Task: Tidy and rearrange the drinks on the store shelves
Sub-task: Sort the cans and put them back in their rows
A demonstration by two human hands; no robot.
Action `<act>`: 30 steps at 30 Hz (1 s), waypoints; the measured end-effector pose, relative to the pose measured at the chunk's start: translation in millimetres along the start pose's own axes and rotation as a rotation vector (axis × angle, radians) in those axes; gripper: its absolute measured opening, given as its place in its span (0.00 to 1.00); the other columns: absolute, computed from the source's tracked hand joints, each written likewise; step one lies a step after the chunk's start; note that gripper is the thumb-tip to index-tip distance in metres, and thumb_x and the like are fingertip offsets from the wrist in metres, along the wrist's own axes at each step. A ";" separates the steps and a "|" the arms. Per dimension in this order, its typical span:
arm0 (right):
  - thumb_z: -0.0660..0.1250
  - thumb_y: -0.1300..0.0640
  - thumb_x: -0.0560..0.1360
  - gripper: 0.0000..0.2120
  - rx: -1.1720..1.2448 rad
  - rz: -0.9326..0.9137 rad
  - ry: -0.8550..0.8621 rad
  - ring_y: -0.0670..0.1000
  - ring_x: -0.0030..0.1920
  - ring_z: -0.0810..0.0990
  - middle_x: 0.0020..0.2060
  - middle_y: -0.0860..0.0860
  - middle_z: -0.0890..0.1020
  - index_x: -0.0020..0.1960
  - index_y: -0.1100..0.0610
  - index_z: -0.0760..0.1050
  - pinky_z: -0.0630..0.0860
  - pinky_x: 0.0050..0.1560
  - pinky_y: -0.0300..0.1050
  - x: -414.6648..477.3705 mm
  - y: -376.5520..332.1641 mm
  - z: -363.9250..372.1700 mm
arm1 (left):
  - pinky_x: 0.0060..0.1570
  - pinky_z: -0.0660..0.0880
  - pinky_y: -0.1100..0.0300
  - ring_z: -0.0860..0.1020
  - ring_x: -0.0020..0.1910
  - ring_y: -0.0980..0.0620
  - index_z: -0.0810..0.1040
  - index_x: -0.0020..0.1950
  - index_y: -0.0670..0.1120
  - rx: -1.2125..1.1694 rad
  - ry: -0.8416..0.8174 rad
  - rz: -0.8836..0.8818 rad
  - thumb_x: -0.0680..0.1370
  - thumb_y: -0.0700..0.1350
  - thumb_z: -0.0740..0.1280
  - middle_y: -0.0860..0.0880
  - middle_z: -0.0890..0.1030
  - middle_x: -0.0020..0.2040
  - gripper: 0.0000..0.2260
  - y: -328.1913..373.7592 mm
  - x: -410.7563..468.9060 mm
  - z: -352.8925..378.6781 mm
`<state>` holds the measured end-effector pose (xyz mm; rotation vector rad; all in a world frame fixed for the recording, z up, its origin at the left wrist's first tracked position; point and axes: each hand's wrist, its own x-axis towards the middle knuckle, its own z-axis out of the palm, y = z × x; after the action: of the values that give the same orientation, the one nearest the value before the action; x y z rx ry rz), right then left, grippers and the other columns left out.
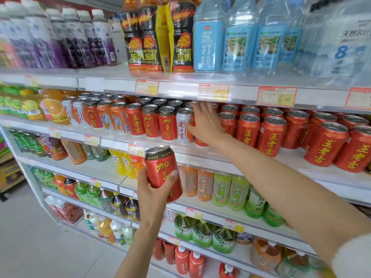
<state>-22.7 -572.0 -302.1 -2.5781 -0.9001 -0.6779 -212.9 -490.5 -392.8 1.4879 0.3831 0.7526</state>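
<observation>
Here the left hand [154, 189] curls round a smooth red aluminium can [162, 169] with yellow characters and a silver lid, held tilted in the air in front of the shelves, just below the can row. The right hand [206, 125], fingers straight and spread, lies against a shelved red can [200, 142] just beside a silver-white can [183, 125], on the white shelf [289, 159] among upright glossy herbal-tea cans [272, 135]. Clear plastic water bottles [208, 41] stand above, paper price tags [276, 96] line the shelf edges, and the floor [30, 237] is pale tile.
</observation>
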 end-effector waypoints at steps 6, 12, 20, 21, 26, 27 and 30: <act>0.63 0.33 0.70 0.42 -0.249 0.119 -0.260 0.61 0.70 0.62 0.70 0.61 0.65 0.71 0.60 0.59 0.59 0.69 0.59 56.6 -8.5 24.7 | 0.37 0.75 0.65 0.79 0.39 0.62 0.73 0.52 0.55 0.007 -0.018 -0.001 0.57 0.59 0.73 0.51 0.80 0.46 0.26 -4.0 11.6 -31.4; 0.70 0.33 0.64 0.48 -0.164 0.223 -0.315 0.59 0.66 0.70 0.68 0.57 0.70 0.72 0.58 0.55 0.63 0.67 0.60 66.2 -11.6 34.4 | 0.43 0.77 0.57 0.79 0.44 0.53 0.73 0.55 0.49 -0.014 0.007 -0.025 0.66 0.48 0.76 0.49 0.79 0.46 0.21 -4.9 28.2 -46.9; 0.74 0.38 0.61 0.40 -0.119 0.143 0.018 0.56 0.63 0.72 0.62 0.54 0.76 0.66 0.53 0.65 0.60 0.68 0.56 45.3 -15.1 37.2 | 0.39 0.76 0.65 0.79 0.43 0.56 0.73 0.56 0.49 -0.008 -0.005 -0.014 0.68 0.48 0.73 0.50 0.79 0.46 0.19 -3.9 39.8 -50.0; 0.74 0.39 0.61 0.40 -0.086 0.130 0.072 0.56 0.63 0.72 0.62 0.54 0.76 0.66 0.54 0.65 0.60 0.69 0.56 39.4 -16.9 35.1 | 0.37 0.76 0.66 0.79 0.43 0.57 0.73 0.56 0.49 -0.004 -0.006 -0.007 0.68 0.48 0.73 0.50 0.79 0.46 0.19 -3.6 40.9 -49.1; 0.77 0.48 0.60 0.36 0.376 0.105 0.215 0.53 0.59 0.75 0.58 0.50 0.76 0.63 0.55 0.67 0.70 0.56 0.46 5.5 -27.3 19.3 | 0.38 0.76 0.66 0.79 0.42 0.58 0.73 0.53 0.52 -0.019 -0.009 -0.010 0.65 0.52 0.76 0.51 0.79 0.46 0.21 -4.1 46.4 -43.8; 0.78 0.51 0.60 0.35 0.477 0.108 0.218 0.50 0.57 0.74 0.57 0.49 0.75 0.62 0.56 0.67 0.70 0.52 0.39 -2.2 -29.8 15.6 | 0.39 0.76 0.65 0.79 0.42 0.58 0.73 0.53 0.53 -0.022 -0.005 -0.011 0.64 0.54 0.74 0.51 0.79 0.46 0.21 -4.3 46.9 -42.9; 0.79 0.57 0.61 0.33 0.752 0.165 0.218 0.43 0.54 0.73 0.55 0.46 0.74 0.61 0.56 0.67 0.67 0.51 0.25 -26.7 -36.1 8.6 | 0.40 0.76 0.63 0.80 0.43 0.57 0.73 0.51 0.55 -0.041 0.007 -0.021 0.63 0.54 0.73 0.51 0.80 0.46 0.19 -4.9 46.8 -40.8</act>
<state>-61.7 -554.4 -318.2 -1.8420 -0.6862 -0.4440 -204.9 -428.8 -390.8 1.4410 0.3862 0.7452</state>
